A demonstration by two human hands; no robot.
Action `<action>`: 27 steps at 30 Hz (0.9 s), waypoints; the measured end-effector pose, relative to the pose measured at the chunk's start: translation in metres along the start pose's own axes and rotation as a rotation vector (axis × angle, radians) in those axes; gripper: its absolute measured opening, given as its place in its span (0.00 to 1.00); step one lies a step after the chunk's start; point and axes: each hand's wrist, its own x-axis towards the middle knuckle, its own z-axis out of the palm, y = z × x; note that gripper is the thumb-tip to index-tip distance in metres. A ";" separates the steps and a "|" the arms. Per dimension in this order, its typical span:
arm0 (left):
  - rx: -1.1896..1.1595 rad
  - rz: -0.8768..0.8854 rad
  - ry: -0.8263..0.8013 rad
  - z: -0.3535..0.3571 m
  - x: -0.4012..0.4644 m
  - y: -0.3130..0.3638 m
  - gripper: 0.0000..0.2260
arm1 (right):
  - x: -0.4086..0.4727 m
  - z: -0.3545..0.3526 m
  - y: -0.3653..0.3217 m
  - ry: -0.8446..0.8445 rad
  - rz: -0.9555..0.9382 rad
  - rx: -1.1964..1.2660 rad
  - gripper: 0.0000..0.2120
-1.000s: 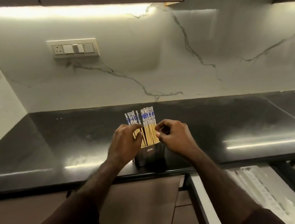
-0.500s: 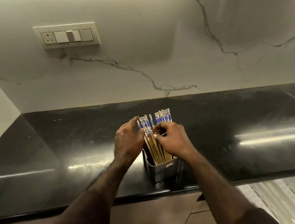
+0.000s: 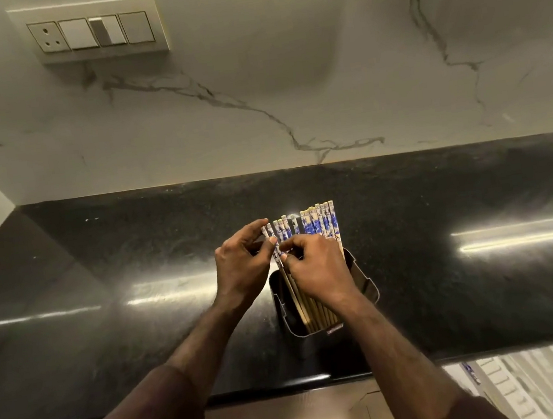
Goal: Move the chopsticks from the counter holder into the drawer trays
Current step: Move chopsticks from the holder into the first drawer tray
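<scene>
Left hand [image 3: 240, 268] and right hand [image 3: 316, 270] pinch chopsticks [image 3: 318, 225] in the holder [image 3: 366, 285].

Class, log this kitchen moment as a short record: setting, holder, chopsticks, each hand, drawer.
setting: black counter, marble wall
holder: dark holder on the counter
chopsticks: blue-topped chopsticks, all standing in the holder
left hand: left hand pinches the leftmost chopstick
right hand: right hand curled round chopsticks
drawer: white trays at lower right, partly visible
</scene>
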 end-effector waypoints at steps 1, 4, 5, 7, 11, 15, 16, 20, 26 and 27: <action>-0.047 -0.025 0.001 0.001 0.002 0.000 0.16 | -0.001 0.001 0.000 0.017 0.000 -0.008 0.10; -0.168 -0.101 0.003 0.005 0.006 0.002 0.14 | -0.003 0.002 0.000 0.054 0.010 -0.012 0.07; -0.187 -0.120 0.003 0.006 0.007 0.002 0.14 | -0.004 0.002 0.001 0.057 0.016 -0.008 0.08; -0.226 -0.153 -0.003 0.008 0.008 0.003 0.13 | -0.005 0.003 0.002 0.058 0.029 0.002 0.09; -0.302 -0.192 -0.015 0.012 0.009 0.004 0.13 | -0.008 0.005 0.004 0.053 0.059 0.023 0.07; -0.358 -0.188 -0.065 0.016 0.009 0.004 0.14 | -0.010 0.005 0.005 0.056 0.102 0.061 0.10; -0.375 -0.192 -0.072 0.017 0.008 0.005 0.14 | -0.011 0.005 0.006 0.057 0.110 0.070 0.11; -0.407 -0.195 -0.064 0.021 0.009 0.006 0.14 | -0.014 0.005 0.007 0.073 0.108 0.077 0.11; -0.419 -0.210 -0.052 0.019 0.010 0.006 0.14 | -0.015 0.002 0.009 0.089 0.090 0.065 0.12; -0.419 -0.205 -0.043 0.018 0.010 0.007 0.14 | -0.014 0.001 0.009 0.086 0.081 0.060 0.13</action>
